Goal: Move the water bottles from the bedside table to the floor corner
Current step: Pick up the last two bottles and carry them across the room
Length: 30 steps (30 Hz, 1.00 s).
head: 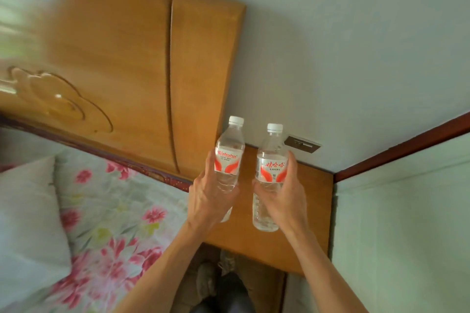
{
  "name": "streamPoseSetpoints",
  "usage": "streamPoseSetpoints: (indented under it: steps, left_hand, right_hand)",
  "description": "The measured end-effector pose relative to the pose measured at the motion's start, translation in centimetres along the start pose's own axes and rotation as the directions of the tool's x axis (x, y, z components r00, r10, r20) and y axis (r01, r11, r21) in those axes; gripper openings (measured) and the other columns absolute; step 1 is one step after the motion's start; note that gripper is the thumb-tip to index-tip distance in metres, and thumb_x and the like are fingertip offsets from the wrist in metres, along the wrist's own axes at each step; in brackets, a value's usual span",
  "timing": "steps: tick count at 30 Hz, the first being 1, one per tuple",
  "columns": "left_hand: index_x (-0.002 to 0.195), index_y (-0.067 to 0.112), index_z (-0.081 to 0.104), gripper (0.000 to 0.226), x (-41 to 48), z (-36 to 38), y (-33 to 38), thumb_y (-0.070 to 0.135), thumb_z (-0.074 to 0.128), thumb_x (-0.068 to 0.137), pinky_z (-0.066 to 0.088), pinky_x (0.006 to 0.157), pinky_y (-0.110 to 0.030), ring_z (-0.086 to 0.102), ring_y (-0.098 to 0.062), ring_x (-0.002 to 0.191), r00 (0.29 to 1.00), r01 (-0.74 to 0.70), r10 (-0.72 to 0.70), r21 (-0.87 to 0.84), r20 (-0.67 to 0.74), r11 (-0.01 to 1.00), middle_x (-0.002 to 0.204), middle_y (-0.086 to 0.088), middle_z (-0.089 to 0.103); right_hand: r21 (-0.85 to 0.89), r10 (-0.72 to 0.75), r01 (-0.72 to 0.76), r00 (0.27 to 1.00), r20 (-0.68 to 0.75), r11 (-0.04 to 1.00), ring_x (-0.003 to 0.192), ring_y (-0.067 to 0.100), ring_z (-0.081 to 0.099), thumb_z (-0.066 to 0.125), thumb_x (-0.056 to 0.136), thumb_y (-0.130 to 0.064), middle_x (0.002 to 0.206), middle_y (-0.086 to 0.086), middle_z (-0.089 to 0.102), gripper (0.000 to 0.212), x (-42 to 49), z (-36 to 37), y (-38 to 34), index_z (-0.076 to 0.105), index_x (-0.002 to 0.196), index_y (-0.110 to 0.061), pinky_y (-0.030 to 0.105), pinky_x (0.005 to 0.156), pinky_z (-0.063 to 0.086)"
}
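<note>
The pale wall [356, 46] and the carved wooden headboard [122, 58] fill the top of the view; below them lies the bed [114, 211] in a flowered sheet, with a grey pillow [28, 211] at its near edge; wedged between bed and side wall is the wooden bedside counter [310, 198], which carries the task's things.

Both forearms reach in over it; the left hand [211, 195] is wrapped round the lower body of the left water bottle [229, 157], and the right hand [287, 193] is wrapped the same way round the right water bottle [272, 160], fingers curled across the red and white labels; the two bottles stand near upright, side by side but apart, over the counter top; whether their bases rest on the wood or are just clear of it cannot be told. Behind them a small socket plate [302, 144] sits on the wall; the white caps [236, 120] are on.

I judge this the pick-up step: both bottles are gripped, neither yet carried off. The next move calls for a straight lift clear of the counter, a turn of the body toward the floor corner, which is not plainly in view here, and a low reach to stand each bottle on its base; the clear plastic looks thin, so a firm but not crushing grip suits it.
</note>
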<state>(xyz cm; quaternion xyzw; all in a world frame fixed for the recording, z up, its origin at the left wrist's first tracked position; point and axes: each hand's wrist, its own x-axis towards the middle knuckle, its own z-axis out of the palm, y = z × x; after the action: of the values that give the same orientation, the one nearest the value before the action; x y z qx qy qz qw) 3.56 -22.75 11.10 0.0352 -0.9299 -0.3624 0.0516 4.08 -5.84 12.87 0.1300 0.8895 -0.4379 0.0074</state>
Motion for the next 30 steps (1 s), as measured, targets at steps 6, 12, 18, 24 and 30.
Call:
streamPoseSetpoints:
  steps: [6,12,18,24,30]
  left_hand:
    - [0.151,0.015,0.023,0.097,-1.5,-6.2,-0.4,0.032,0.081,0.075,0.048,0.067,-0.022,0.07,-0.02,0.092,0.992,0.078,-0.081,-0.033,-0.099,0.996,0.116,-0.003,0.068]
    - [0.152,0.026,0.019,0.098,-2.2,-11.2,-0.4,0.039,0.079,0.075,0.052,0.07,-0.029,0.067,-0.018,0.096,0.935,0.239,-0.245,-0.053,-0.256,0.97,0.118,0.003,0.066]
    - [0.149,0.025,0.026,0.094,-2.8,-15.0,0.3,0.044,0.079,0.074,0.057,0.075,-0.037,0.067,-0.019,0.095,0.806,0.359,-0.364,-0.104,-0.466,0.928,0.117,0.003,0.067]
    - [0.148,0.022,0.027,0.096,-5.4,-17.6,-0.4,0.046,0.081,0.072,0.056,0.08,-0.034,0.067,-0.021,0.1,0.637,0.452,-0.438,-0.152,-0.634,0.879,0.12,-0.002,0.066]
    - [0.148,0.012,0.032,0.095,-11.5,-20.0,-0.2,0.039,0.083,0.072,0.043,0.068,-0.025,0.068,-0.028,0.088,0.434,0.611,-0.494,-0.157,-0.754,0.776,0.11,-0.008,0.069]
  right_hand:
    - [-0.003,-0.127,0.129,0.984,0.125,0.992,0.107,0.004,0.06,0.075,0.07,-0.058,0.127,-0.019,0.054,0.096,-0.6,0.5,-5.1,0.015,0.144,-0.049,0.028,0.088,0.054]
    - [0.081,-0.294,0.283,0.908,0.298,0.956,0.115,0.004,0.058,0.071,0.067,-0.064,0.132,-0.017,0.053,0.1,-0.4,2.5,-10.9,0.017,0.148,-0.041,0.031,0.091,0.056]
    - [0.205,-0.453,0.403,0.796,0.403,0.892,0.112,0.009,0.06,0.074,0.069,-0.062,0.129,-0.013,0.054,0.1,0.5,4.8,-15.9,0.015,0.148,-0.042,0.033,0.085,0.059]
    - [0.326,-0.598,0.504,0.618,0.511,0.8,0.107,0.005,0.061,0.076,0.07,-0.062,0.123,-0.02,0.055,0.094,-0.4,7.1,-18.9,0.02,0.143,-0.045,0.027,0.081,0.059]
    - [0.429,-0.673,0.545,0.399,0.622,0.72,0.096,0.002,0.064,0.082,0.073,-0.044,0.111,-0.023,0.057,0.087,-3.8,9.6,-20.7,0.025,0.139,-0.046,0.023,0.074,0.058]
